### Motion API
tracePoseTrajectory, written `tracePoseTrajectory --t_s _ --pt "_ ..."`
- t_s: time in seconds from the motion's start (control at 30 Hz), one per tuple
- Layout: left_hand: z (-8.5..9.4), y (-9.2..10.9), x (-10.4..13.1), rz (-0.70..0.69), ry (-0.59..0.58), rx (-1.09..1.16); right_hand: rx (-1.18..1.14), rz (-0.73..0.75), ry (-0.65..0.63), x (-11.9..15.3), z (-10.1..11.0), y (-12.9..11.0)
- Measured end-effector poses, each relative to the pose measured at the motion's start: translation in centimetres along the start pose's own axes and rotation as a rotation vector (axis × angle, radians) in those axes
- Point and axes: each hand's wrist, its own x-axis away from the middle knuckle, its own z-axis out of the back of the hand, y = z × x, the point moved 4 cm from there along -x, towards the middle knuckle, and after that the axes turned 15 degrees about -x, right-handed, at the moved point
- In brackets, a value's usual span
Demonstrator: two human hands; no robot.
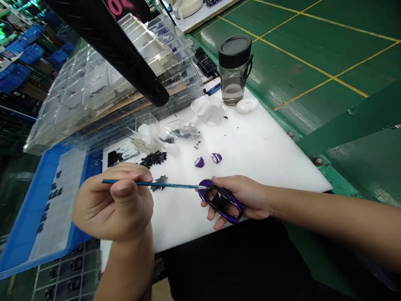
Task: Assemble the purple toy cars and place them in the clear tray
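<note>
My left hand (117, 202) pinches a thin blue stick (169, 184) with a whitish tip, held nearly level between thumb and fingers. That tip reaches the near-left end of a purple toy car body (232, 217) with black inner parts, touching it or just over it. Palm up, my right hand (247, 194) grips the car body, thumb along the far side and fingers underneath. Beyond the car lie two small purple curved pieces (199, 162) on the white work surface (263, 154). Dark flat parts (160, 182) rest close to my left hand.
A black tool arm (138, 71) slants down from above, over stacked clear compartment boxes (94, 77). Black small parts (153, 159), a plastic bag (181, 128) and crumpled white tissue (206, 109) lie behind. A lidded cup (234, 69) stands far right; a blue tray (15, 251) is left.
</note>
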Motion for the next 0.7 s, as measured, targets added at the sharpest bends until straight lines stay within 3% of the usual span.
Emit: tracePoseTrajectory --t_s 0.4,0.7 --pt "0.3 0.0 0.0 -0.024 0.028 0.005 0.000 -0.019 0.023 0.1 -0.3 -0.1" --pt "1.1 -1.0 -0.5 0.005 -0.060 0.041 0.042 -0.071 0.046 0.2 -0.2 -0.1"
